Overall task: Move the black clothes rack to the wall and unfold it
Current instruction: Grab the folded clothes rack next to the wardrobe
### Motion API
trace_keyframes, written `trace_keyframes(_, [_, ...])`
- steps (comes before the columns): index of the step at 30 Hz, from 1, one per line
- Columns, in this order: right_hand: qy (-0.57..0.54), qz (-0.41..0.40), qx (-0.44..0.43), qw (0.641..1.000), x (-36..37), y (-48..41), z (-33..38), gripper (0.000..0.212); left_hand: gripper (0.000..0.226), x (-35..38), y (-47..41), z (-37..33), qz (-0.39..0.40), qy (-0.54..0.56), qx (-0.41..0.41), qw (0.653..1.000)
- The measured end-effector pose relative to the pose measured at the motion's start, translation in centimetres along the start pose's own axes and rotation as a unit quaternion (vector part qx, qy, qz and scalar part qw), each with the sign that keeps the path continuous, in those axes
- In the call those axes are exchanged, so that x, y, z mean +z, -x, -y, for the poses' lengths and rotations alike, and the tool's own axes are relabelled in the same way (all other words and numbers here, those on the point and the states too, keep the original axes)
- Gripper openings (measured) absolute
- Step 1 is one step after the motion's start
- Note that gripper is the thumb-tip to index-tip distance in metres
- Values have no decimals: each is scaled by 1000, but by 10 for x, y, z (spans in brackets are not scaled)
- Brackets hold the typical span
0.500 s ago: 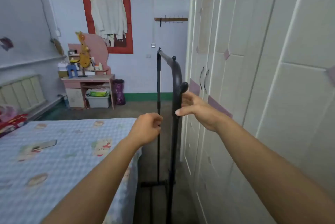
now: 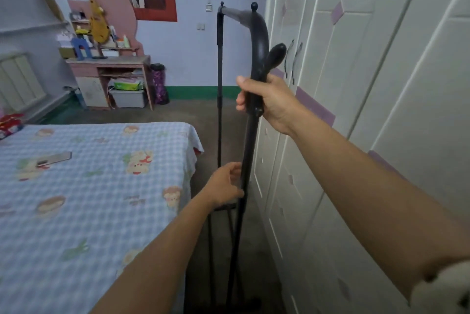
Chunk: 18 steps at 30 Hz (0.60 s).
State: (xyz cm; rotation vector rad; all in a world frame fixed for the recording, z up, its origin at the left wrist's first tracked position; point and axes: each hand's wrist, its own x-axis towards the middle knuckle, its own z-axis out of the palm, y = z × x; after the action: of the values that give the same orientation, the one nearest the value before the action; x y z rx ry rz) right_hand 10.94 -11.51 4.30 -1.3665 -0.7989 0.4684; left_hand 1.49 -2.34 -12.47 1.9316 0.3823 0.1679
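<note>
The black clothes rack (image 2: 259, 34) stands folded and upright in the narrow gap between the bed and the wardrobe. Its near post curves over at the top into a grey crossbar that runs to a thinner far post (image 2: 219, 84). My right hand (image 2: 267, 102) is closed around the near post just below the curve. My left hand (image 2: 226, 185) grips the same post lower down, at about bed height. The rack's feet on the floor are dark and hard to make out.
A bed with a blue checked cover (image 2: 89, 186) fills the left side, a flat phone-like item (image 2: 54, 158) lying on it. White wardrobe doors (image 2: 356, 110) line the right. A pink desk (image 2: 109, 64) and a bin (image 2: 159, 83) stand at the far wall (image 2: 193, 54).
My right hand has closed around the near post, where before its fingers only touched it. My left hand has dropped from the far post to the near post. The view has moved closer.
</note>
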Motion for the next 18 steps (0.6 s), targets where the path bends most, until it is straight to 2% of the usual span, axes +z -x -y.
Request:
trace_keyframes(5, [2,0,-20,1000,5,-9,-9,27,44,21,-12,29,9,8,-21,1000])
trace_keyframes(10, [-19,13,-35,999,6,-12,-16,34,25,42,-26,51,-25,49,-24,998])
trace_keyframes(14, [-35,27,-41,998,6,-12,-17,40,17,53,-31,63,-51,118,-42,991])
trace_keyframes(18, [-45,9,-69,997,8,-14,-24,41,22,64,-39,74,-68,144,-59,985])
